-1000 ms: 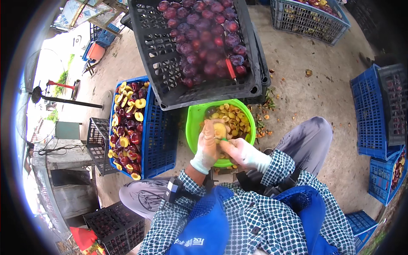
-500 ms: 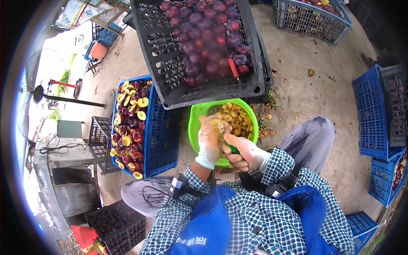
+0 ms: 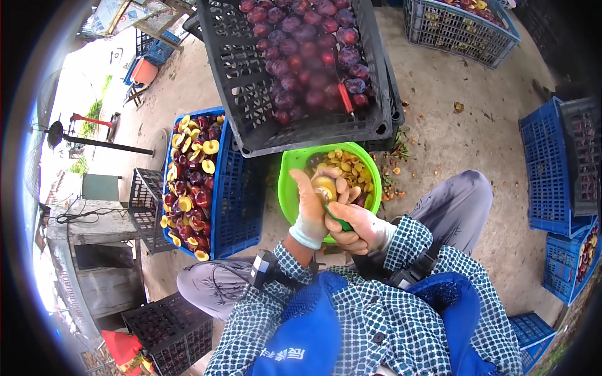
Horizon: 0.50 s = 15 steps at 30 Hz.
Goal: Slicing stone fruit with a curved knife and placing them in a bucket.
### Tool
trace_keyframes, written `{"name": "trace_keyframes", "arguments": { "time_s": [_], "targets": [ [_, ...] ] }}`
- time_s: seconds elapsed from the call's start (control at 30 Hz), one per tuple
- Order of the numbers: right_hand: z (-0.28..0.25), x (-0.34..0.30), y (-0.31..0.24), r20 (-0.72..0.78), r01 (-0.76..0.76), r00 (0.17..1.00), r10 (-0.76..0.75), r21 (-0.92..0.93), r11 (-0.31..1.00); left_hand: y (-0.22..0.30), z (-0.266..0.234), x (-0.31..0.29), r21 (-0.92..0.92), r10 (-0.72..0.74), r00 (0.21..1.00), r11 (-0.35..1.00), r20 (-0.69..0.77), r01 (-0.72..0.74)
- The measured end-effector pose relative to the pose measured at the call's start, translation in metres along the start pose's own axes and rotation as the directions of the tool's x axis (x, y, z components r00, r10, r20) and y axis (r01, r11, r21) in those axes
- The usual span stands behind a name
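Note:
Over a lime-green basin (image 3: pixel 283 188), my gloved left hand (image 3: pixel 307 207) is closed around a cut plum (image 3: pixel 325 185), its yellow flesh facing up. My gloved right hand (image 3: pixel 364 227) grips a small green-handled tool (image 3: pixel 340 222). The tool's tip meets the plum's cut face; its exact shape is hidden by the fingers. Inside the basin lie many small yellow-brown fruit pieces (image 3: pixel 351 166). Just beyond stands a black crate (image 3: pixel 241 106) of whole purple-red plums (image 3: pixel 307 56). A red-handled tool (image 3: pixel 345 98) rests at that crate's near right inside.
Left of the basin stands a blue crate (image 3: pixel 241 213) filled with cut plums (image 3: pixel 191 182). More crates (image 3: pixel 555 163) are stacked at the right, and another crate (image 3: pixel 461 34) sits at the far right. Fruit scraps (image 3: pixel 392 178) litter the concrete floor. A fan stand (image 3: pixel 106 143) is at the left.
The plum in my left hand has tilted so more of its yellow cut face shows, and the left fingers have shifted around it. My right hand keeps the tool against it.

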State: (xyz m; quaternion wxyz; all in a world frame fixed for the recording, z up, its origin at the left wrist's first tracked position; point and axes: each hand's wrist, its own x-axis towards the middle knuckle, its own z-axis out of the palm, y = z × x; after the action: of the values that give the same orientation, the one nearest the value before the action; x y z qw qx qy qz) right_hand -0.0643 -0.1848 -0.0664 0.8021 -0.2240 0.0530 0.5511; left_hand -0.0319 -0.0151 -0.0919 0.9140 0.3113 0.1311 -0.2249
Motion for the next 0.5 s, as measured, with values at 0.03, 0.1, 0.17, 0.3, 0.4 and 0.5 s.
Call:
{"name": "trace_keyframes", "arguments": {
  "time_s": [0.03,0.1,0.17,0.3,0.4,0.5],
  "targets": [
    [0.004,-0.003,-0.001,-0.077,0.04,0.996,-0.049,-0.115,0.993,0.002,-0.002,0.003,-0.102,-0.025,0.996,0.994,0.08,0.033],
    [0.004,-0.007,0.0,-0.181,0.1,0.97,-0.163,-0.314,0.944,0.008,0.005,0.008,-0.125,-0.037,0.99,0.992,-0.139,0.019],
    [-0.008,-0.006,-0.005,-0.271,0.101,0.933,-0.239,-0.439,0.893,0.023,0.008,0.02,-0.114,-0.03,0.944,0.993,-0.329,-0.008],
    [-0.026,0.001,-0.011,-0.332,-0.183,0.878,-0.344,-0.899,0.398,0.055,-0.068,0.035,0.213,0.068,0.88,0.976,-0.469,0.038],
    [-0.031,0.005,-0.006,-0.283,-0.26,0.899,-0.333,-0.959,0.111,0.058,-0.123,0.055,0.782,0.359,0.849,0.616,-0.388,0.096],
    [-0.035,0.002,-0.007,-0.325,-0.241,0.885,-0.332,-0.932,0.272,0.034,-0.124,0.09,0.908,0.495,0.865,-0.392,0.075,0.146]
  ]
}}
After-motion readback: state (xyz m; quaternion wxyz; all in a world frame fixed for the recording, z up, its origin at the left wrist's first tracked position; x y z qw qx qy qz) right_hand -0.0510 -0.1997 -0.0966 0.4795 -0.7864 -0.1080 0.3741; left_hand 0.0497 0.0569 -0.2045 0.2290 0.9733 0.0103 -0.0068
